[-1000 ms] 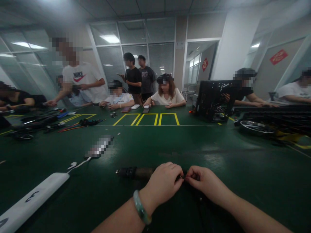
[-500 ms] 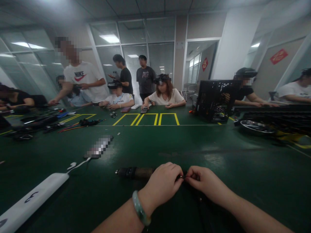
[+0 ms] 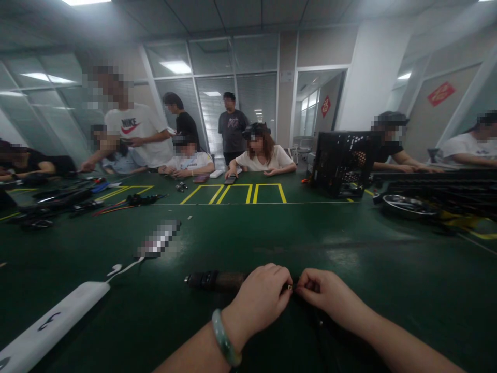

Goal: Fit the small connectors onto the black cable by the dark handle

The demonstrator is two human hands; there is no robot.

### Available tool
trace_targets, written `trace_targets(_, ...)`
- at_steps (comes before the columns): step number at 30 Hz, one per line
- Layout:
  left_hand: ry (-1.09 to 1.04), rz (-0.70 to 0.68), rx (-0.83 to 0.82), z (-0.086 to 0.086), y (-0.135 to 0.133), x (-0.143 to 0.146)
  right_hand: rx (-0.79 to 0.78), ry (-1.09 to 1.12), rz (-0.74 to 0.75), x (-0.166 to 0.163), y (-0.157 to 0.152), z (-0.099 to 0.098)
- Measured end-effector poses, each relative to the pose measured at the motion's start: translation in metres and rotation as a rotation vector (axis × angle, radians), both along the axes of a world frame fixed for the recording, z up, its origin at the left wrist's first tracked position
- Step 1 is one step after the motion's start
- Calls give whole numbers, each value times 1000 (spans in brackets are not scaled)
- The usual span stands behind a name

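My left hand [image 3: 258,295] and my right hand [image 3: 324,292] meet above the dark green table, their fingertips pinching a small metal piece [image 3: 289,286]. The piece sits at the end of a dark flexible item [image 3: 314,324], which runs down towards me and is partly hidden by my hands. Just left of my left hand lies a black and brown cylinder [image 3: 215,280], its far end partly covered by that hand. A pale green bangle [image 3: 224,338] circles my left wrist.
A white power strip [image 3: 58,321] with a thin white cable lies at the left. Black cables and tools [image 3: 89,204] lie further left. Yellow tape outlines [image 3: 233,194], a black mesh case [image 3: 345,163] and several seated and standing people occupy the far side.
My hands stay nearly still on the small metal piece. The view has shifted slightly, and a standing person in black at the back has moved left.
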State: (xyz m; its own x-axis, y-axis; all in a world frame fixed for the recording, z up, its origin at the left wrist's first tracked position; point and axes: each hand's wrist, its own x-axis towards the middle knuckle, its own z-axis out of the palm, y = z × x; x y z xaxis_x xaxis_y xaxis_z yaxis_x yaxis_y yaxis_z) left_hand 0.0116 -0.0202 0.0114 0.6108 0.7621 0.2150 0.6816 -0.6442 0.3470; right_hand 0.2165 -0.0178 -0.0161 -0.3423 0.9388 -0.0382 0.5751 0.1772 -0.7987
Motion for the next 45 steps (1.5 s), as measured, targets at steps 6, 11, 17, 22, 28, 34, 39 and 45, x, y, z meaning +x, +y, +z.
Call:
trace_targets(6, 3, -8, 5, -2, 1, 0, -2, -11, 4, -1, 0, 1)
trace_targets(11, 16, 3, 18, -4, 2, 1, 0, -28, 8, -1, -1, 5)
trace_targets(17, -16, -32, 45, -7, 4, 0, -3, -26, 16, -1, 0, 3)
trace_targets(22, -7, -46, 51, -5, 2, 1, 8, -36, 32, 1, 2, 1)
trace_targets(28, -10, -4, 56, -5, 1, 1, 36, -74, 36, 3, 2, 3)
trace_targets(34, 8, -25, 57, -6, 1, 0, 73, -101, 47, 5, 5, -1)
trace_targets(39, 18, -2, 65, -7, 2, 1, 99, -127, 63, 4, 5, 2)
trace_targets(45, 23, 20, 86, -9, 5, 4, 122, -166, 45, 2, 7, 5)
